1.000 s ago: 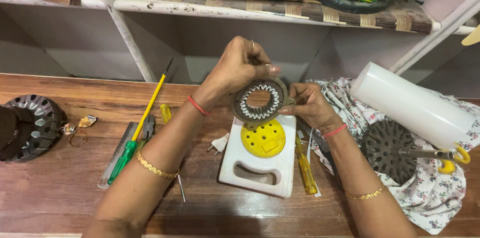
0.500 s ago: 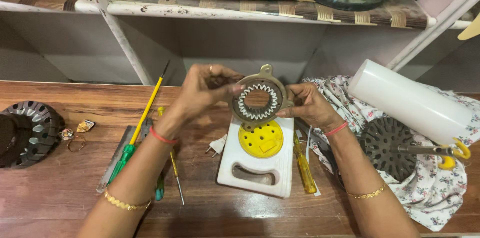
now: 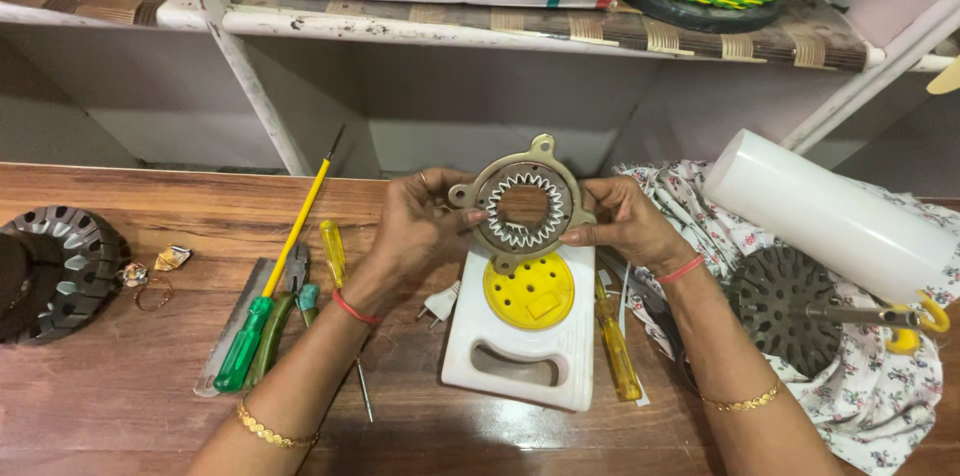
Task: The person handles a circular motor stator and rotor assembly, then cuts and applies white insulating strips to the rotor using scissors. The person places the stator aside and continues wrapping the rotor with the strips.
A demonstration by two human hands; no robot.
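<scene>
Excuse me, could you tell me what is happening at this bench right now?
A person holds a round metal ring with inner teeth and mounting ears up between both hands, the left hand on its left edge and the right hand on its right. It hangs above a white plastic unit with a yellow disc on the wooden table. A green-handled screwdriver lies to the left.

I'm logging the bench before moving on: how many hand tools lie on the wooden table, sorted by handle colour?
Yellow-handled screwdrivers: 2 — short one left of the hands, another right of the white base.
Green-handled screwdriver with yellow shaft: 1.
Pliers with green grips: 1.
Total: 4.
</scene>
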